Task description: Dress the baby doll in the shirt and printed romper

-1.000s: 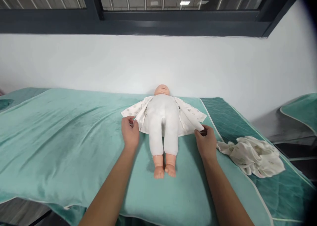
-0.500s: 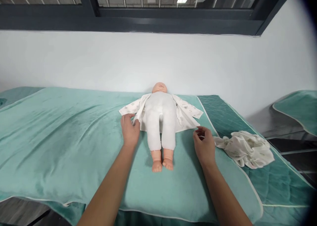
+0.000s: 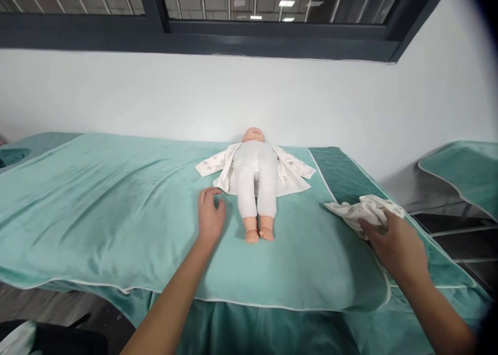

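Note:
A baby doll [image 3: 257, 171] with a white cloth body lies on its back, feet towards me. Under it is an opened white patterned baby shirt [image 3: 293, 176], its sleeves spread to both sides. My left hand [image 3: 211, 215] rests just below the shirt's left hem, thumb apart from the curved fingers, holding nothing. At the right, my right hand [image 3: 400, 246] has its thumb and fingers closed on a crumpled white patterned cloth [image 3: 360, 210]. The fingertips are partly hidden in the folds.
A light green cover [image 3: 128, 215] lies over the bed, with darker green quilted bedding [image 3: 330, 163] at the right. Behind stands a white wall [image 3: 194, 96] under a dark window frame [image 3: 272, 41]. A metal frame [image 3: 459, 233] shows beyond the right edge.
My right hand has moved right, from beside the shirt's hem to the crumpled cloth, and grasped it. My left hand stays near the shirt's left hem. The view has shifted slightly.

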The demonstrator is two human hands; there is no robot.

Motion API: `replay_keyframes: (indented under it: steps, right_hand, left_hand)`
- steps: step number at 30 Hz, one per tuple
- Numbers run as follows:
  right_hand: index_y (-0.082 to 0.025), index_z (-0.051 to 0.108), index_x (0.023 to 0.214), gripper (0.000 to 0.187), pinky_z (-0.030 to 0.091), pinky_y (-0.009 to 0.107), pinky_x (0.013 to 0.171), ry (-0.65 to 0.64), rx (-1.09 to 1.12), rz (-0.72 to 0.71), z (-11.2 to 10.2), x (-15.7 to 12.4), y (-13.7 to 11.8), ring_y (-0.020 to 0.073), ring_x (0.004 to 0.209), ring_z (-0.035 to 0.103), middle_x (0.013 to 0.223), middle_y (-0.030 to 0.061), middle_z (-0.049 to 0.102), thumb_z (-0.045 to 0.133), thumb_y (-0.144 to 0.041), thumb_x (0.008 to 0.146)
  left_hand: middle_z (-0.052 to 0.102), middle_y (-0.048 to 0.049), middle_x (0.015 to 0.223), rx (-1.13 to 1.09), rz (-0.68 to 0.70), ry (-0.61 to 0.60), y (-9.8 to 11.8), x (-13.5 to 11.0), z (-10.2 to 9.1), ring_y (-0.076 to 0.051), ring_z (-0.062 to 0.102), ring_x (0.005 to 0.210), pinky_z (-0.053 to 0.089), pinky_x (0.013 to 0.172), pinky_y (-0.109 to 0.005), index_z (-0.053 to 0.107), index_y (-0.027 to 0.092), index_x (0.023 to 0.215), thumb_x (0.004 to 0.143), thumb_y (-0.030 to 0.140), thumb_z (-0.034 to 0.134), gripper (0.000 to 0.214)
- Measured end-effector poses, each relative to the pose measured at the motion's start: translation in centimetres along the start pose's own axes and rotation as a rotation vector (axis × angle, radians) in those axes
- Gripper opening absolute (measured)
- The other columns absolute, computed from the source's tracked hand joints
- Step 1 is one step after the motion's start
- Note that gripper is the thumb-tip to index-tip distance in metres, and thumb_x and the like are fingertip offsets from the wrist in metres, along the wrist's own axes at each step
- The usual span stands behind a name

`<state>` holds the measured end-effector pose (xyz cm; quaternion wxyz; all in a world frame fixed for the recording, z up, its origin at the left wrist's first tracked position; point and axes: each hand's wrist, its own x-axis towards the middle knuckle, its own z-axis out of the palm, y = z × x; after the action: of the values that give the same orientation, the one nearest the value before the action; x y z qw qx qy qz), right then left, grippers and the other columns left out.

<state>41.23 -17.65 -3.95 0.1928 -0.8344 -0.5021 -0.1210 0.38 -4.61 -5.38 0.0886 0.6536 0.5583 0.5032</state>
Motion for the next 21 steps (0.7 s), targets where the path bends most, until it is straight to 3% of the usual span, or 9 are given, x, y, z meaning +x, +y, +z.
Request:
replay_keyframes:
  steps: [3, 7, 11, 13, 17, 21]
  right_hand:
    - [-0.022, 0.057, 0.107, 0.043, 0.043, 0.04, 0.071, -0.229, -0.035, -0.06, -0.6, 0.3, 0.2, 0.0339, 0.096, 0.063, 0.106, 0.0136, 0.067, 0.042, -0.058, 0.09]
    - [-0.024, 0.058, 0.093, 0.035, 0.039, 0.034, 0.062, -0.288, 0.17, -0.102, -2.4, -0.2, -2.2, 0.0262, 0.076, 0.062, 0.088, 0.0065, 0.067, 0.052, -0.057, 0.085]
    - [-0.022, 0.062, 0.088, 0.038, 0.04, 0.03, 0.058, -0.289, 0.547, -0.077, -6.1, -0.6, -6.7, 0.0205, 0.066, 0.056, 0.074, 0.0009, 0.063, 0.057, -0.06, 0.082]
    - [-0.021, 0.062, 0.082, 0.039, 0.042, 0.029, 0.058, -0.329, 0.761, -0.064, -8.4, -0.6, -9.6, 0.0184, 0.066, 0.055, 0.072, -0.0004, 0.061, 0.059, -0.06, 0.082]
    - [-0.02, 0.066, 0.092, 0.035, 0.051, 0.032, 0.067, -0.442, 1.299, -0.11, -12.3, -0.3, -15.5, 0.0225, 0.083, 0.064, 0.088, 0.003, 0.069, 0.063, -0.053, 0.083]
    - [-0.022, 0.064, 0.115, 0.041, 0.057, 0.04, 0.079, -0.606, 1.561, -0.191, -14.4, -0.5, -19.6, 0.0262, 0.097, 0.067, 0.098, 0.0064, 0.072, 0.054, -0.053, 0.091]
  left_hand:
    - [0.058, -0.0079, 0.111, -0.08, -0.023, -0.055, 0.3, -1.8, -0.9, -0.022, 0.054, 0.111, 0.046, 0.095, -0.04, 0.058, 0.021, 0.102, 0.085, 0.016, 0.049, 0.02]
    - [0.06, -0.0074, 0.112, -0.196, -0.093, -0.171, 1.7, -3.6, -1.8, -0.021, 0.055, 0.109, 0.046, 0.093, -0.038, 0.058, 0.021, 0.105, 0.088, 0.022, 0.05, 0.019]
    - [0.063, -0.0059, 0.114, -0.374, -0.143, -0.285, 6.2, -4.1, -3.1, -0.019, 0.058, 0.109, 0.045, 0.096, -0.036, 0.06, 0.022, 0.107, 0.09, 0.029, 0.054, 0.02]
    - [0.063, -0.0063, 0.117, -0.525, -0.147, -0.426, 9.1, -3.8, -4.0, -0.019, 0.059, 0.11, 0.046, 0.095, -0.035, 0.06, 0.023, 0.113, 0.089, 0.033, 0.058, 0.026]
    - [0.063, -0.0102, 0.119, -0.799, -0.242, -0.778, 13.6, -2.7, -5.5, -0.021, 0.064, 0.097, 0.052, 0.078, -0.033, 0.052, 0.023, 0.129, 0.083, 0.042, 0.068, 0.052]
    - [0.062, -0.0097, 0.126, -0.785, -0.149, -0.705, 15.4, -1.6, -7.0, -0.025, 0.06, 0.11, 0.049, 0.091, -0.038, 0.054, 0.023, 0.13, 0.083, 0.044, 0.068, 0.054]
